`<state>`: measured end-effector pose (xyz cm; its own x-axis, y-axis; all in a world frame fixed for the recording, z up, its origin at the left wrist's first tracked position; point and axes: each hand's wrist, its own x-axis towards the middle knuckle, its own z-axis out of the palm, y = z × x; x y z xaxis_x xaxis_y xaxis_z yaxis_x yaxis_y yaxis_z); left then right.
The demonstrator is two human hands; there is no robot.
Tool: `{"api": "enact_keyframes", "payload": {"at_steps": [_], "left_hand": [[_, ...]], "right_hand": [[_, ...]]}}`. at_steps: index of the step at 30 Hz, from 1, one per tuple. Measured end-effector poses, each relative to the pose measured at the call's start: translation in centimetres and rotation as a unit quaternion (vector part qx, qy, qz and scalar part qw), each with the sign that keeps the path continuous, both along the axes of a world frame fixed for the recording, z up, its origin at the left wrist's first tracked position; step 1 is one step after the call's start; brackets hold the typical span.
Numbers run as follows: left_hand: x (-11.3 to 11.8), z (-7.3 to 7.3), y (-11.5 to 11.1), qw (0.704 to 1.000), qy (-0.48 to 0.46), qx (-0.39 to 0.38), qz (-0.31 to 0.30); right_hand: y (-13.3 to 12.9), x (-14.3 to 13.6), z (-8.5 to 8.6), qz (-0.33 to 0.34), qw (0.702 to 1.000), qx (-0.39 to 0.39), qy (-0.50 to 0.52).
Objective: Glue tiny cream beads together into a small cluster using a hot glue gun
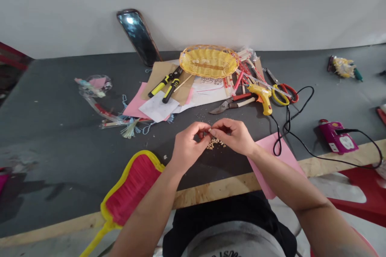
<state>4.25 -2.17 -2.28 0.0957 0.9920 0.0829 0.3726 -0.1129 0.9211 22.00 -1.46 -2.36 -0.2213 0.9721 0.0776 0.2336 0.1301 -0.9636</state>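
Note:
Over the front middle of the dark table, my left hand (190, 141) and my right hand (234, 134) meet with thumbs and forefingers pinched together. Whatever sits between the fingertips is too small to name. Just beneath them lies a small heap of tan bits (214, 143), partly covered by my fingers. Pruning shears (232, 103) with one red and one pale handle rest beyond my hands. A yellow glue gun (261, 97) lies to their right, its black cord trailing off.
A yellow basket (208, 64) stands at the back on papers. Yellow-black pliers (167, 84) lie on a white sheet. A propped phone (138, 36) leans on the wall. A red-and-yellow fan (132, 186) and a pink sheet (279, 160) overlap the front edge. A purple box (337, 137) is at right.

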Motion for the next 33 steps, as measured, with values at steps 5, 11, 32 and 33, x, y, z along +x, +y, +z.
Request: {"api": "enact_keyframes", "payload": {"at_steps": [5, 11, 32, 33], "left_hand": [[-0.1, 0.1, -0.1, 0.999, 0.001, 0.046, -0.007], [-0.2, 0.3, -0.1, 0.997, -0.013, 0.075, -0.015], [-0.3, -0.1, 0.2, 0.955, 0.048, 0.287, -0.048], [-0.3, -0.1, 0.2, 0.954, 0.047, 0.292, -0.051]], "right_hand": [[0.3, 0.1, -0.3, 0.014, 0.995, -0.064, 0.071], [0.4, 0.3, -0.5, 0.043, 0.980, -0.121, 0.150], [0.3, 0.1, -1.1, 0.091, 0.934, -0.190, 0.290], [0.3, 0.1, -1.2, 0.093, 0.933, -0.191, 0.290]]}}
